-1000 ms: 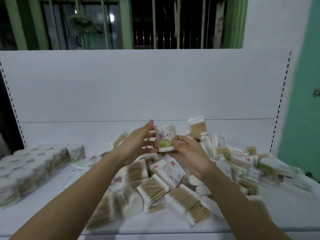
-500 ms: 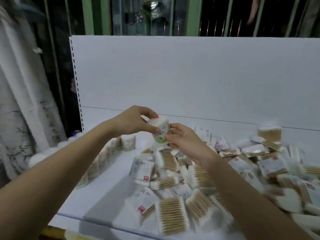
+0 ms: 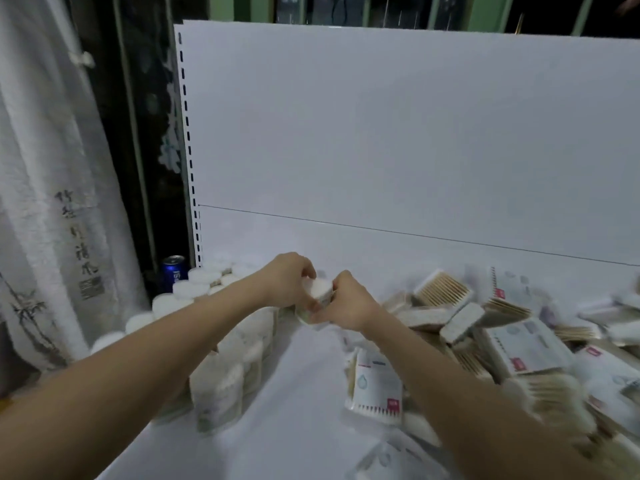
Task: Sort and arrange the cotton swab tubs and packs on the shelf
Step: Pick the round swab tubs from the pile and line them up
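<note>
The left hand (image 3: 287, 280) and the right hand (image 3: 346, 301) meet over the middle of the shelf (image 3: 301, 393), and both are curled around one cotton swab tub (image 3: 317, 299). The left fingers grip it from the far left side near the white lid, the right fingers pinch it from the near right side lower down. The tub is tilted, with its lid turned toward the camera, and it seems to be just above the shelf surface; I cannot tell if its bottom touches. I think two hands are used to turn it upright and guide it exactly.

Just left of the hands stand the arranged tubs (image 3: 221, 362), upright in close rows running from near to far along the left edge. The held tub probably goes at the far end of this block. To the right lies the unsorted pile of swab packs (image 3: 512, 341), so much sorting remains. A blue can (image 3: 174, 270) stands beyond the shelf at far left.
</note>
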